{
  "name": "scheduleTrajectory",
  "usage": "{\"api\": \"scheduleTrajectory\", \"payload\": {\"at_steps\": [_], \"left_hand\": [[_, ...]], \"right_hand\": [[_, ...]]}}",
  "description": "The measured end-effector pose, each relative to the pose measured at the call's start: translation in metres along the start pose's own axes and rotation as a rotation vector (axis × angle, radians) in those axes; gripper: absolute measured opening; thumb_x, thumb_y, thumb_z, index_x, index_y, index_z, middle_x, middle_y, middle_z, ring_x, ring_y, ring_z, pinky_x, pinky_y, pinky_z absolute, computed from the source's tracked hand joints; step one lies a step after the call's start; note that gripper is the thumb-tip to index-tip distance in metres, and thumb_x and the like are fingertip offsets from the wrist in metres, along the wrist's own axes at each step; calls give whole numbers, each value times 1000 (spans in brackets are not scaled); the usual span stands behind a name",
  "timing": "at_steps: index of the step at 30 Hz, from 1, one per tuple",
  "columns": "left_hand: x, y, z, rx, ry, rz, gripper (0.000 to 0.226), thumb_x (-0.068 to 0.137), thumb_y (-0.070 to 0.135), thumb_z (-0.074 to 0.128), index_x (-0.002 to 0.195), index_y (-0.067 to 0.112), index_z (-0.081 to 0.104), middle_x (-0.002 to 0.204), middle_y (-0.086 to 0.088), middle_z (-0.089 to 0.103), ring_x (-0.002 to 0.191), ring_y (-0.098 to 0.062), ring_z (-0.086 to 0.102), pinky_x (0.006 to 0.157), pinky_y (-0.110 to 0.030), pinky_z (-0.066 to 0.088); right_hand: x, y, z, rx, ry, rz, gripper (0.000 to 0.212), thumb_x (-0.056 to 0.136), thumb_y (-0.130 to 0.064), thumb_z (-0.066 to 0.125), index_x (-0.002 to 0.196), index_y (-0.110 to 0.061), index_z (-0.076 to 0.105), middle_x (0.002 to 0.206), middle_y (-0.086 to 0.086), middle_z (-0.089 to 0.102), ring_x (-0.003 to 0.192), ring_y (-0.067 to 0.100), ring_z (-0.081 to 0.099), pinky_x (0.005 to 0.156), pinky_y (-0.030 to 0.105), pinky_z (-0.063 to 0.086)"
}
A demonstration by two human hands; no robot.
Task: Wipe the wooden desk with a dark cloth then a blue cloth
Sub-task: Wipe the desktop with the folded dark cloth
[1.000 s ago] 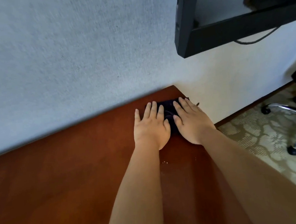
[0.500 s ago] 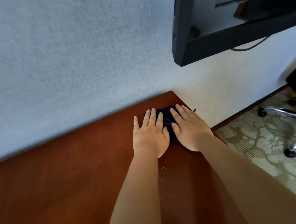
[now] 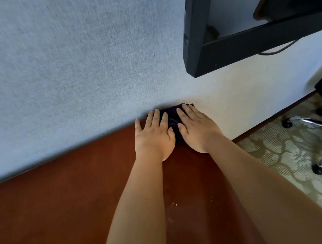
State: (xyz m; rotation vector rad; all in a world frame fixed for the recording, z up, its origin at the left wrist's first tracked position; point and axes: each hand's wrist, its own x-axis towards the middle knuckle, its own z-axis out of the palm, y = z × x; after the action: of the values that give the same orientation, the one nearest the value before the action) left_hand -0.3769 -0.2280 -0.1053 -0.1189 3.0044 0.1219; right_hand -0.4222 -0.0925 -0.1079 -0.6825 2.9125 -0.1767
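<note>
Pressing flat on the dark cloth (image 3: 172, 118), the left hand (image 3: 153, 137) and the right hand (image 3: 197, 129) lay side by side at the far right corner of the wooden table (image 3: 65, 200). In the head view, the fingers of both hands were straight and slightly spread, curled round nothing. The cloth lay bunched under and between the fingers, showing mostly in the gap between the two hands and just past the right fingertips, where it touched the grey wall (image 3: 71, 61). A few pale crumbs (image 3: 173, 204) sat on the table well behind the fingers, between the forearms. A dark monitor (image 3: 246, 40) hung above the right fingers. A chair base (image 3: 314, 126) stood on the patterned floor (image 3: 277, 154), off to the right.
</note>
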Motion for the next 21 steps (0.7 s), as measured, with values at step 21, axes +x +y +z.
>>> {"api": "scheduleTrajectory", "payload": {"at_steps": [21], "left_hand": [[-122, 7, 14, 51, -36, 107, 55, 103, 39, 9, 154, 21, -5, 162, -1, -12, 147, -15, -15, 119, -48, -8]], "right_hand": [[-125, -37, 22, -40, 9, 58, 55, 103, -39, 12, 154, -21, 0, 161, 1, -5, 147, 15, -7, 118, 32, -2]]}}
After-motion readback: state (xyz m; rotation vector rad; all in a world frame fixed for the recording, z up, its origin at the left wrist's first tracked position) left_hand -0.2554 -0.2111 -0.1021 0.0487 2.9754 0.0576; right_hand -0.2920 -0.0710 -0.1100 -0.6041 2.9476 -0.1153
